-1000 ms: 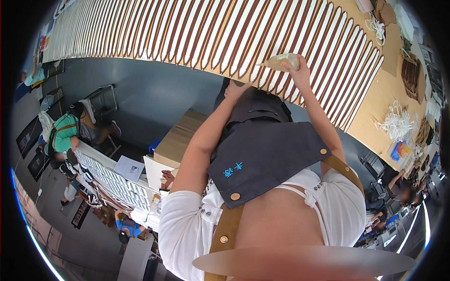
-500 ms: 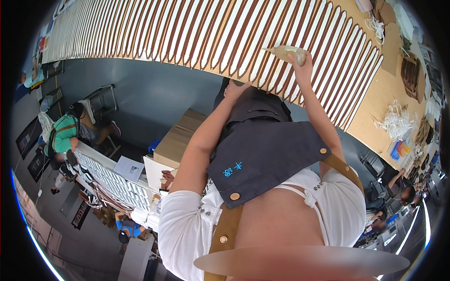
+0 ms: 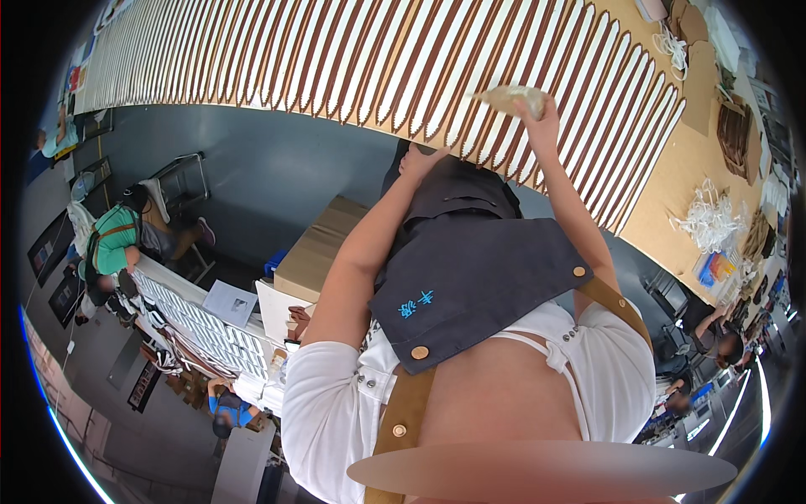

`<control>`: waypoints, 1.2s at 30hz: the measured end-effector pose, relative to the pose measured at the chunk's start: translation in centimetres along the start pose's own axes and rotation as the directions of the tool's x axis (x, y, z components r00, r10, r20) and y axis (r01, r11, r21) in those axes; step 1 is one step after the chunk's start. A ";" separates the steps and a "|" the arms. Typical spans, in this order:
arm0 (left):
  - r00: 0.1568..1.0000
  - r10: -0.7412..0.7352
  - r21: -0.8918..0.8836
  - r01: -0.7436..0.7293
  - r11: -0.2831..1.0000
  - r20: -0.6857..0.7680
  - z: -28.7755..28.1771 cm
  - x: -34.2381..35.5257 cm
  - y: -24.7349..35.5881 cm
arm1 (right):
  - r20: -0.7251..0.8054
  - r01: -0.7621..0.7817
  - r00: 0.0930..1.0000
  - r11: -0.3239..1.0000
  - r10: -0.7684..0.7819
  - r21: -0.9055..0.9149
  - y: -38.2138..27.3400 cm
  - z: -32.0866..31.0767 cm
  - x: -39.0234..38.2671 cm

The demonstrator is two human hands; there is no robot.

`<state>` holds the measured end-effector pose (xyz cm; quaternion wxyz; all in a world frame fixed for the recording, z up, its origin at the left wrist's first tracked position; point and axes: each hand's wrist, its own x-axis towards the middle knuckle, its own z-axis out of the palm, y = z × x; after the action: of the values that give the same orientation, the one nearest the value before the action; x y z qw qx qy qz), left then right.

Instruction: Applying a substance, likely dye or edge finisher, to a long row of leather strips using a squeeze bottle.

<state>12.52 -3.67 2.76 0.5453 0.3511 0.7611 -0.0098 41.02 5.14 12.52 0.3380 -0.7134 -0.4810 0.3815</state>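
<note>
Yellowish bottle [image 3: 506, 100]: one; in right hand [image 3: 540, 120]

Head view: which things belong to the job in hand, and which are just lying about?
Apparently in the job:
Translucent bottle, in the right hand
White and brown strips, laid side by side

Apparently just lying about:
Tangled white cords, right of the strips
Brown bundle, beyond the cords
Cardboard box, at left

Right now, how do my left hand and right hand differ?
The right hand grips a pale squeeze bottle; the left hand shows nothing held. The right hand is out over the brown-and-white strips; the left hand is at the table's near edge. Both are bare.
</note>
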 end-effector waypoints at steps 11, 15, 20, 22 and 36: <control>1.000 0.012 -0.008 -0.012 1.000 -0.007 0.0 -0.2 0.1 | -0.209 0.031 0.976 0.993 -0.054 -0.111 -0.9 -0.4 2.5; 1.000 0.025 -0.024 -0.025 0.999 -0.004 0.1 -0.1 -0.1 | -0.158 0.013 0.987 0.994 -0.030 -0.109 -1.0 -0.8 1.5; 1.000 0.021 -0.057 -0.020 0.998 0.010 -0.1 0.0 0.1 | -0.052 -0.002 0.999 0.995 -0.004 -0.102 -0.2 -0.8 -0.3; 1.000 0.000 -0.073 0.002 0.997 0.031 -0.2 -0.1 0.2 | -0.030 0.003 1.000 0.995 -0.006 -0.095 0.3 -0.7 -1.1; 0.999 0.008 -0.072 -0.006 0.997 0.041 -0.3 -0.2 0.5 | -0.017 0.009 1.000 0.999 -0.008 0.052 2.6 -0.2 -2.1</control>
<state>12.59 -3.31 3.17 0.5731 0.3337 0.7484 0.0122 41.74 2.30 10.87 0.3621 -0.7054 -0.4712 0.3864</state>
